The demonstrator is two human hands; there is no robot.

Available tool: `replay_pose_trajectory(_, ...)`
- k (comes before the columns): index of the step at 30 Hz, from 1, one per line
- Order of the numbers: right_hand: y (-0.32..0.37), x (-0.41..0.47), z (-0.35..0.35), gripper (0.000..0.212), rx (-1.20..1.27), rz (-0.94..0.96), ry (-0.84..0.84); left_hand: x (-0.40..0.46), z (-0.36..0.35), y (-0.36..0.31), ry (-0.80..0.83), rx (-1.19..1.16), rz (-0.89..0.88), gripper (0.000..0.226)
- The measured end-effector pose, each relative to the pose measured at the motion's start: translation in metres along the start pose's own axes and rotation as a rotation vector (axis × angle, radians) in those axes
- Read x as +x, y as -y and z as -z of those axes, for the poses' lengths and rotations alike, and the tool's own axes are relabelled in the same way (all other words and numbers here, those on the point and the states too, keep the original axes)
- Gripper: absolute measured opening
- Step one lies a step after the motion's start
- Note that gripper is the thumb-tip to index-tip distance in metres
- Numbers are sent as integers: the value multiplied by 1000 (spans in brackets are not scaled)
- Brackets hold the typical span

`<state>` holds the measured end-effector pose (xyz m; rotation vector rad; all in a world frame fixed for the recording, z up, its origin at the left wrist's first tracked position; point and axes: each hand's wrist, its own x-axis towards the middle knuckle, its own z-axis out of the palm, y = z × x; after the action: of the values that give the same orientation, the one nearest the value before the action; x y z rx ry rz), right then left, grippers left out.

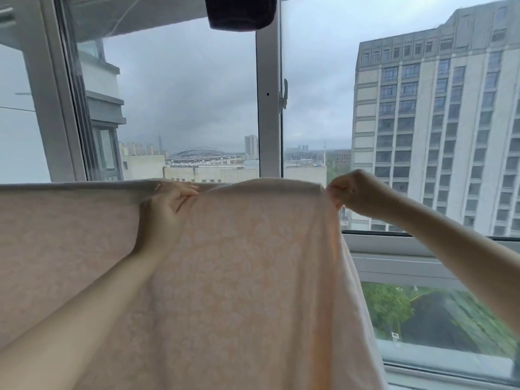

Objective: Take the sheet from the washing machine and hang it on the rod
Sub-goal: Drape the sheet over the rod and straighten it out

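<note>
We look through a tall grey-framed window (268, 108) at a pale multi-storey building (439, 122). Before it our pale pink, faintly patterned fabric sheet (239, 277) hangs draped, its top fold level across the view; the rod is hidden beneath. Our left hand (166, 209) pinches that fold; our right hand (354, 192) clamps the sheet's right corner.

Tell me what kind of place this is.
Probably an enclosed balcony or laundry nook high in an apartment block: large aluminium-framed windows, a high-rise opposite with road and trees far below, and a pink sheet draped at its top fold, gripped by left hand and right hand.
</note>
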<state>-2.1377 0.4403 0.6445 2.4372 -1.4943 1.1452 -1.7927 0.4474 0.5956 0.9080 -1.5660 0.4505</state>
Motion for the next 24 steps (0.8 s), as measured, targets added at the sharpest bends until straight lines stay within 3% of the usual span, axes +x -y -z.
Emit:
replay_pose_trajectory(4,30,-2,-3,25,-81,128,-173,7,2,3,25,11,-32,5)
replay_pose_trajectory(8,68,3,-34,25,-201,325,-112,21,7,4,-44,-29,16,8)
replay_pose_trajectory(13,87,19,-68,29,-486,397,-193,33,29,41,40,82,190,21)
replay_pose_trajectory(18,115,41,-100,28,-515,465,-202,32,59,91,189,102,245,24)
replay_pose_trajectory(24,173,73,-145,30,-502,513,-172,35,101,156,233,98,240,22)
